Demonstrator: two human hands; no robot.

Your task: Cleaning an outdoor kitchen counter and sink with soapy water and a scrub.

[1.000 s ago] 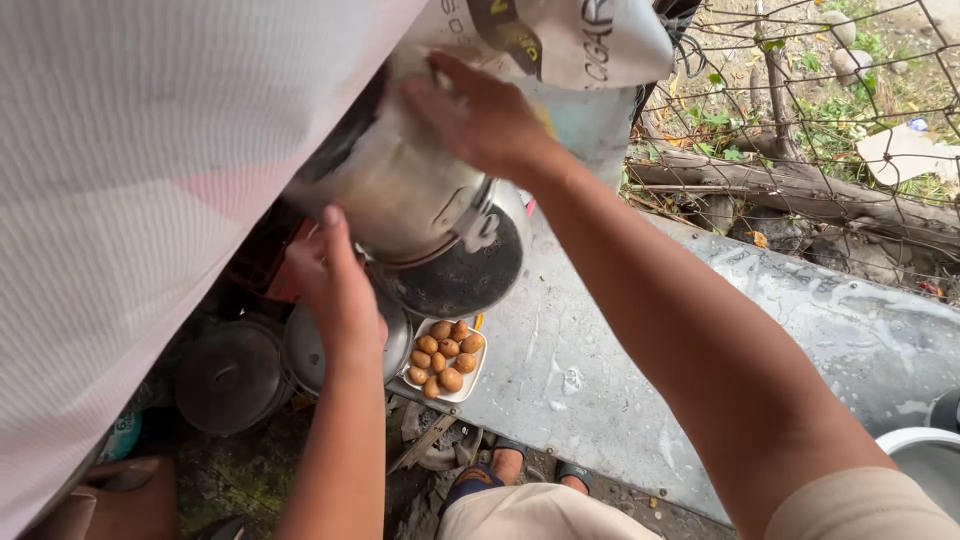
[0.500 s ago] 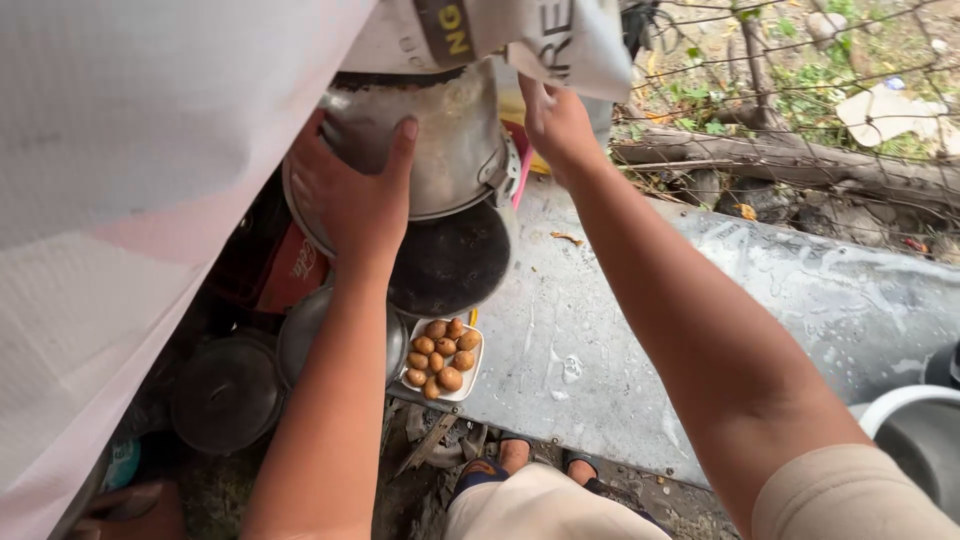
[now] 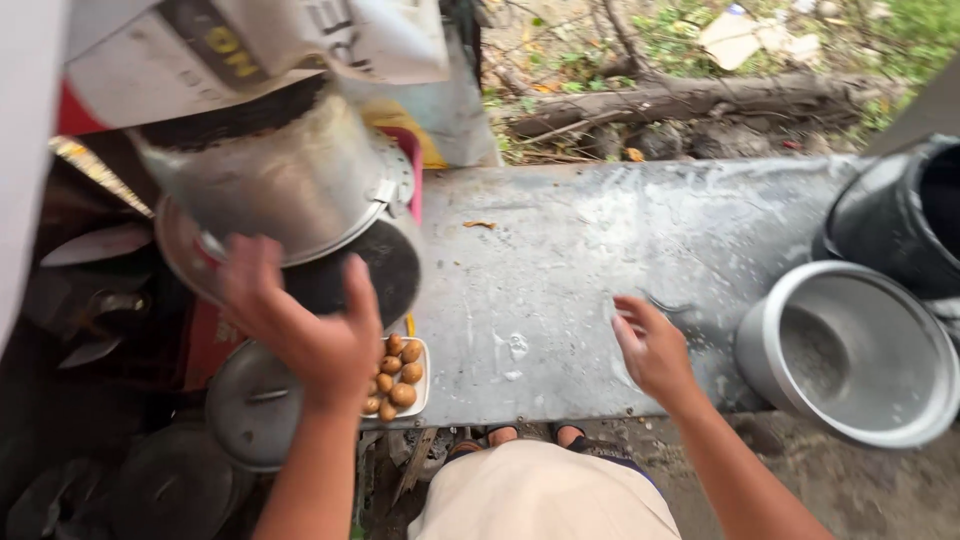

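At the surface's (image 3: 600, 260) left edge, the left hand (image 3: 300, 330) now alone steadies the tilted metal pot (image 3: 270, 185), fingers spread, while the right hand (image 3: 655, 350) has dropped away, open and empty.

The right hand (image 3: 655, 350) has come away from the printed sack (image 3: 270, 40) it was lifting half a second ago — it now hangs open and empty over the grey table (image 3: 600, 260), fingers spread, touching nothing. The left hand (image 3: 300, 325) has slid down from the side of the tilted metal pot (image 3: 275, 185) to its lower edge, just above the white tray of brown balls (image 3: 395, 375). The view has swung right — a grey bowl (image 3: 850, 350), barely at the edge before, now shows whole, with a dark bucket (image 3: 900, 215) behind it.
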